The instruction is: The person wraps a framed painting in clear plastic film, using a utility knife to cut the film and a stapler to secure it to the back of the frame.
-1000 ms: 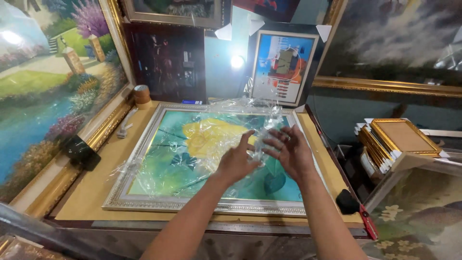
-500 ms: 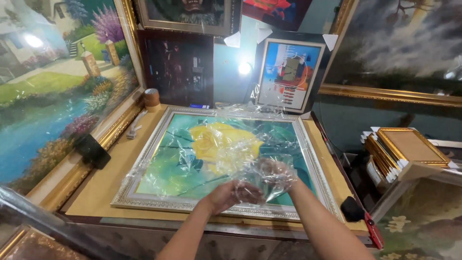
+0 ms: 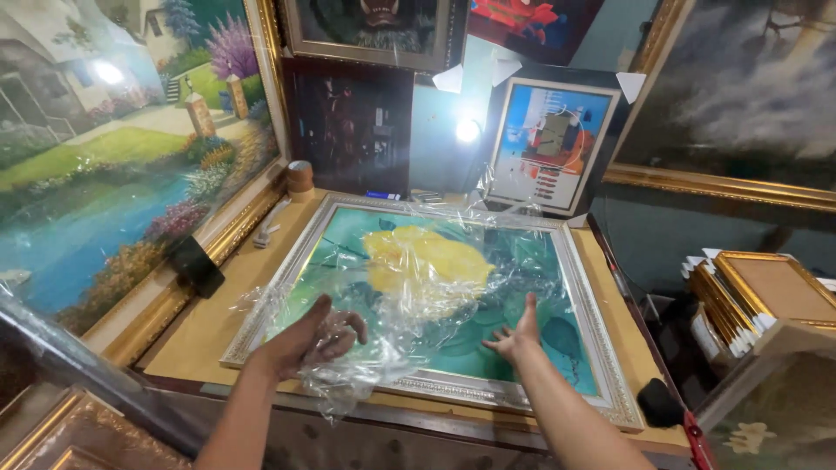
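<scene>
A framed painting point(image 3: 601, 348) with a silver ornate frame lies flat on the worktable; it shows a yellow flower on teal. A crumpled sheet of clear plastic wrap point(image 3: 427, 287) lies loosely over it. My left hand point(image 3: 309, 339) grips a bunched part of the wrap near the frame's near edge, fingers curled. My right hand point(image 3: 518, 335) is apart from the left, fingers spread, resting on the wrap over the painting's lower middle.
A big landscape painting point(image 3: 104, 174) leans at the left. A roll of tape point(image 3: 300, 177) stands at the table's far left. Framed pictures point(image 3: 553, 144) lean at the back. Gold frames point(image 3: 758, 296) are stacked at the right. A black object point(image 3: 659, 405) sits at the table's near right corner.
My hands were together bunching the wrap and moved toward me. Now they have parted: the left holds the bunch, the right has opened flat on the wrap.
</scene>
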